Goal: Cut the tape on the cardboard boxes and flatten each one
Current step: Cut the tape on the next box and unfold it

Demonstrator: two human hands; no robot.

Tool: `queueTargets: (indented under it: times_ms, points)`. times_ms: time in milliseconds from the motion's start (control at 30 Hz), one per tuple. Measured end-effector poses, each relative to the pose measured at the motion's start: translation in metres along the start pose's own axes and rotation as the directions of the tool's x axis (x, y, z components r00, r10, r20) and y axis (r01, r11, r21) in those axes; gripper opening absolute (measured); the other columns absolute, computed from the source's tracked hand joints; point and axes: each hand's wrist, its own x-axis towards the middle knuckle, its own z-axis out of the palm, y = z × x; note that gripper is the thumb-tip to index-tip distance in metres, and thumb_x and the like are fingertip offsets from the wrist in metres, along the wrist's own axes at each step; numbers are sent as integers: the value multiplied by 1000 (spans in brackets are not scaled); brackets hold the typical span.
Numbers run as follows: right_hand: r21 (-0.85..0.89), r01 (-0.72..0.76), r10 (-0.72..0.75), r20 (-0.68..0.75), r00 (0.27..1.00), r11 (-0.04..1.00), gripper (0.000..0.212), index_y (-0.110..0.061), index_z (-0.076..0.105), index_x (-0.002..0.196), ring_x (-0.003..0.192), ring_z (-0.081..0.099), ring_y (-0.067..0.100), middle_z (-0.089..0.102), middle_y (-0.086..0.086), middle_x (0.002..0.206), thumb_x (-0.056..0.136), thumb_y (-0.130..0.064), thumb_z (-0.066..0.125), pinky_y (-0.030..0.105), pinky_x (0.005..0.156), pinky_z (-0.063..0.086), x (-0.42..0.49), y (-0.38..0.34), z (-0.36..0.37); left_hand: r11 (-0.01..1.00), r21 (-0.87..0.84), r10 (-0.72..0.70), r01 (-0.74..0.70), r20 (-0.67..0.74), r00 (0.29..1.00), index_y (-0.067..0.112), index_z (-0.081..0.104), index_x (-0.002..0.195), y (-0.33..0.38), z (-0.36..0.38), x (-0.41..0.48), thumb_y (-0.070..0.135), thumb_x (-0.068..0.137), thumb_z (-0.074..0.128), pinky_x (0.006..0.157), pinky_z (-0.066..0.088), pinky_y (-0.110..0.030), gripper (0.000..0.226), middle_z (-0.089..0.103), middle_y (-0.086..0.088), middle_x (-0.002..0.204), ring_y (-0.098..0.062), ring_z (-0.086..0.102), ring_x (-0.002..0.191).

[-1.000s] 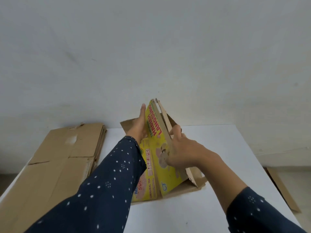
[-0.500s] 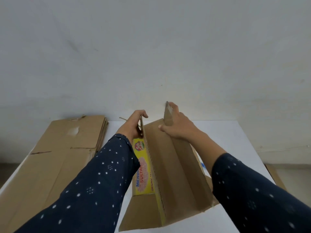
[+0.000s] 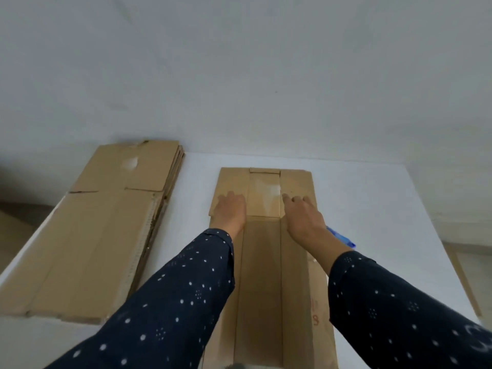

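A flattened brown cardboard box (image 3: 266, 275) is lying on a white table (image 3: 386, 203). A brown cardboard stack (image 3: 106, 222) is lying left of it, a blue object (image 3: 343, 239) just right.

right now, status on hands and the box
Left hand, right hand open, pressing box flat on table. Blue object at box's right edge, by right wrist. Flattened stack apart, left.
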Motion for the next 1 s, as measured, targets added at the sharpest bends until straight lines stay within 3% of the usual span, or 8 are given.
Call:
queueTargets:
  times_ms: [67,167,267,333,400,533,800,1000]
  points:
    - [-80,19,-19,-2,1000,997,70,-10,30,149,123,40,27,54,9,128,86,5,57,32,81,46,3,8,21,991,133,30,-28,-12,999,8,63,115,-2,21,0,-11,88,43,84,39,-34,39,51,-10,125,-32,42,118]
    - [-232,80,-74,36,997,969,57,-14,40,143,125,41,27,54,7,131,88,-9,53,40,99,40,10,16,50,943,322,86,-88,20,996,16,63,115,-5,51,5,2,91,48,107,29,-45,31,54,-4,124,-30,39,127]
    - [-259,78,-51,112,992,963,57,-20,28,152,145,24,28,36,6,153,97,-27,40,65,115,3,17,18,80,954,267,130,-138,47,990,16,44,145,-10,91,17,20,102,41,117,13,-56,44,44,-5,150,-28,26,146]
    - [-194,46,-21,128,992,980,59,-20,11,158,152,8,26,13,5,164,103,-39,22,65,115,-10,22,17,102,985,104,133,-140,75,988,15,20,159,-11,115,23,30,107,28,122,12,-52,54,19,-7,165,-27,11,153]
    - [-37,-4,8,107,994,999,63,-20,-4,158,153,-3,24,-3,5,166,102,-44,6,56,120,-6,25,14,124,988,-30,153,-152,50,987,19,4,162,-16,134,26,35,108,21,125,4,-48,59,0,-4,169,-23,-5,155]
    - [130,-44,48,-24,999,991,65,-21,-7,158,151,-13,20,-10,1,165,98,-43,3,44,123,-4,24,12,154,979,-44,192,-199,-127,973,21,7,162,-28,158,28,39,102,17,126,3,-47,63,2,-1,169,-18,-6,155]
    - [140,-44,60,-112,992,989,63,-22,-6,158,151,-14,19,-9,1,165,102,-41,15,45,124,0,23,13,167,977,-50,193,-206,-197,961,18,15,161,-29,168,29,38,102,20,125,9,-47,63,12,-3,168,-20,3,156]
    - [143,-27,29,-12,1000,989,63,-21,-7,158,151,-14,22,-11,2,165,103,-41,15,44,122,-8,27,16,156,985,-9,169,-173,-173,970,17,22,159,-24,163,28,38,103,18,124,15,-47,60,21,-8,166,-24,14,154]
